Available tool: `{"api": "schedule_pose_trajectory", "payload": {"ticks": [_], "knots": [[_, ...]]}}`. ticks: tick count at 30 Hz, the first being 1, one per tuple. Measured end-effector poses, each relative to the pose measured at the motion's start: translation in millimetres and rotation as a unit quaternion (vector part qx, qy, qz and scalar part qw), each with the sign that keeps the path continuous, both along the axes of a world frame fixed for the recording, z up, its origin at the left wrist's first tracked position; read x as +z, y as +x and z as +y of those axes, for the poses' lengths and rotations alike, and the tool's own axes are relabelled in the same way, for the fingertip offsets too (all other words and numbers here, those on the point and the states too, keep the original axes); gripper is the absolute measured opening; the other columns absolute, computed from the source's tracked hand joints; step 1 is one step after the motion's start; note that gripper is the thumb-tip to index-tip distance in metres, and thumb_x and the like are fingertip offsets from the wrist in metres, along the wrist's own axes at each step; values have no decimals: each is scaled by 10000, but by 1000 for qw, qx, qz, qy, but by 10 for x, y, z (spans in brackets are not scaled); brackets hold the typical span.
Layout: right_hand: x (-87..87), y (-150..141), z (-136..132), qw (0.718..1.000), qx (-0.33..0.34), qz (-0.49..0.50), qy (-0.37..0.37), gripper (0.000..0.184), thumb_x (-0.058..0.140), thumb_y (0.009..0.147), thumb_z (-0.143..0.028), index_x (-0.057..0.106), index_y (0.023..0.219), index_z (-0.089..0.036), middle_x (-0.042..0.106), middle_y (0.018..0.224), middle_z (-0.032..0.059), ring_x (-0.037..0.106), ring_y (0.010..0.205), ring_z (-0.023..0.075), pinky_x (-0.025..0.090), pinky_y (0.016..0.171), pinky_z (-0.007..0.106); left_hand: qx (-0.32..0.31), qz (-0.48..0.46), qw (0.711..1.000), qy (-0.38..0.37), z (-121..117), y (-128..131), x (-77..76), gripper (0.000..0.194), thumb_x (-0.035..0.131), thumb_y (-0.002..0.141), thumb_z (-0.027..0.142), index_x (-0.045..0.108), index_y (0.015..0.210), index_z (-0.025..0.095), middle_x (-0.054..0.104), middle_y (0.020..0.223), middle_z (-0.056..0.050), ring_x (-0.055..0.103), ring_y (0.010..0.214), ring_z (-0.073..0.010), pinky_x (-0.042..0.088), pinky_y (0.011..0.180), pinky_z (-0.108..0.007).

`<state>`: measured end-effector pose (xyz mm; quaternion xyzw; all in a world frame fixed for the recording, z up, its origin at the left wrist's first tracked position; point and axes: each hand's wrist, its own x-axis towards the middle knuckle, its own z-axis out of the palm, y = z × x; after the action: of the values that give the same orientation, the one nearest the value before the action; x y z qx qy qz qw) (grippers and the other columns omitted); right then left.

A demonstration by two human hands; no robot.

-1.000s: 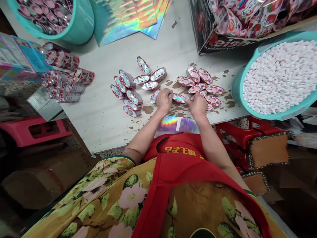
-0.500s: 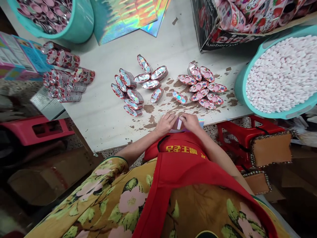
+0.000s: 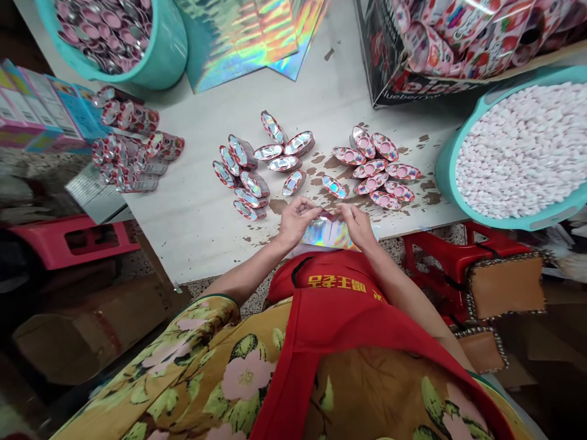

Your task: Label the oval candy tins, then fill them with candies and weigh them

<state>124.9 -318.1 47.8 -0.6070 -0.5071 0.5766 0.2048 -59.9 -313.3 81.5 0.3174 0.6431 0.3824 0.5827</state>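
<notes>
Pink stool (image 3: 96, 243) L, red stool (image 3: 447, 256) R.

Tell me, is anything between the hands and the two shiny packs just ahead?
Nothing I can see. Only patchy table lies between the left hand and the left pack, and between the right hand and the right pack. Both hands seem to hold a dark strip.

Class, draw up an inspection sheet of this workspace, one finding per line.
Surface: white tabletop, worn brown in patches.
Things at work: foil-faced packs left of packs with pink discs; holographic sheet at the near edge.
Clutter: loose flakes; larger holographic sheets at the back.
Hands: left hand and right hand at the near sheet; grip unclear.
Cables: nothing seen.
Surroundings: pink stool left, red stool right.
</notes>
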Motion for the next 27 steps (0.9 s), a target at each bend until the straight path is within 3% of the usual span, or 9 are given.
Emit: {"api": "schedule_pose_trajectory", "payload": {"ticks": [2,5,9,14,19,23,27], "knots": [[58,16,41,996,-36,73,-42,492,480,920,-636,685,1019,-200,731,948,59,652,797,183,508,723,291,15,-19,1000,12,150,66,13,293,856,666,311,598,725,186,641,656,32,629,590,-106,532,613,-232],[86,46,184,993,-62,77,-63,435,653,767,-633,626,772,-199,622,669,-3,531,611,135,423,591,251,11,-36,999,14,361,155,-37,270,850,674,284,609,733,177,643,647,25,631,586,-111,520,610,-236],[56,167,577,996,-79,-14,-34,332,646,772,-511,626,693,-190,573,584,-22,464,543,115,349,546,245,8,11,1000,7,772,303,-224,136,772,737,213,642,722,174,651,636,20,610,596,-121,485,615,-244],[73,347,1247,979,-28,-200,26,240,658,786,-386,714,710,-165,655,620,14,573,617,158,388,603,261,14,225,971,79,1272,498,-449,96,736,758,153,686,689,196,647,728,8,568,708,-153,461,756,-286],[85,346,1638,952,56,-300,26,186,687,790,-321,743,697,-170,695,654,52,638,701,200,450,680,285,30,360,927,100,1349,652,-558,119,724,799,174,661,712,226,642,884,-47,551,982,-249,406,974,-392],[-11,320,1749,934,55,-354,-3,141,748,767,-298,763,797,-161,744,821,128,685,860,266,508,799,351,21,401,912,80,1307,725,-653,153,693,807,164,593,715,234,624,930,-65,511,1060,-290,371,1004,-449],[-120,417,1870,929,17,-368,-18,383,907,620,-320,755,903,-111,717,881,173,660,981,342,519,864,451,52,379,922,59,1387,689,-731,206,730,762,165,579,883,237,609,1001,-56,517,1070,-282,386,979,-422]]}}
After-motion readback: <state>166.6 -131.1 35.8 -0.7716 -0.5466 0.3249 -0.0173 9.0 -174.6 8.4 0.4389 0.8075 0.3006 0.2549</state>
